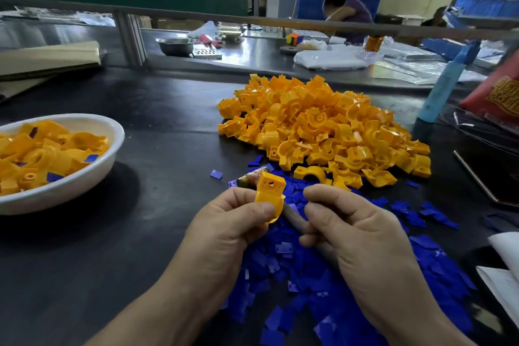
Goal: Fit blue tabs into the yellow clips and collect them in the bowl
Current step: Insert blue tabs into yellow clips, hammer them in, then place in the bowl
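My left hand (224, 230) pinches one yellow clip (269, 191) upright between thumb and fingers, above the near edge of the blue tabs. My right hand (356, 236) is closed around the handle of a worn stick-like tool (292, 215); its far end (252, 175) pokes out behind the clip. A big heap of yellow clips (323, 126) lies on the dark table, further back. Loose blue tabs (309, 275) are spread under and around my hands. At the left stands a white bowl (92, 177) holding several yellow clips, some with blue tabs showing.
The dark table (154, 219) extends left of my hands. A light blue bottle (442, 87) and a red bag (500, 93) stand at the right. White sheets (505, 267) lie at the right edge. A person works at a bench behind the rail (252, 19).
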Demonstrator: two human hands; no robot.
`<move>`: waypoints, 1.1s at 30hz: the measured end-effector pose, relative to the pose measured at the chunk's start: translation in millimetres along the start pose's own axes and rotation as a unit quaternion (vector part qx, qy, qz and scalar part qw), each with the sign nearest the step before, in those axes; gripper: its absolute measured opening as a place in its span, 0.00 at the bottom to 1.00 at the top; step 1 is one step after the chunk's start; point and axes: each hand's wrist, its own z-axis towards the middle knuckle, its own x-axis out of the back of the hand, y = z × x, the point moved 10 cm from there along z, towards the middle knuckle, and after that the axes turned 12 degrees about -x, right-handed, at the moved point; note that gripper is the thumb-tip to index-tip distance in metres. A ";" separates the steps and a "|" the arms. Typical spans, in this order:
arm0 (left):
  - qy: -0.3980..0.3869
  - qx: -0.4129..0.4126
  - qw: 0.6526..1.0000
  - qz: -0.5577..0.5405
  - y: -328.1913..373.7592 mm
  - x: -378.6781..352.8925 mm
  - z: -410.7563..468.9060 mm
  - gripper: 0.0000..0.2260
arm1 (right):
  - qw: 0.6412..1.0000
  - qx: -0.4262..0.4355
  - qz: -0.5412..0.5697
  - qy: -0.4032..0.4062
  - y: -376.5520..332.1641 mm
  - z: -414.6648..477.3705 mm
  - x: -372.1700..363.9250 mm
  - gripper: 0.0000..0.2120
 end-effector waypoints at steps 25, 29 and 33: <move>-0.128 -0.029 0.987 0.093 3.9 -27.0 -17.7 0.16 | 0.999 0.048 -0.009 -0.020 -4.5 -0.5 -1.4 0.09; -0.107 -0.025 0.986 0.123 0.9 -22.2 -16.2 0.23 | 0.997 0.063 -0.032 -0.021 -6.6 -1.2 -0.8 0.08; -0.103 -0.024 0.990 0.090 3.9 -21.0 -13.6 0.17 | 0.993 0.081 -0.067 -0.045 -7.5 -4.7 -11.0 0.08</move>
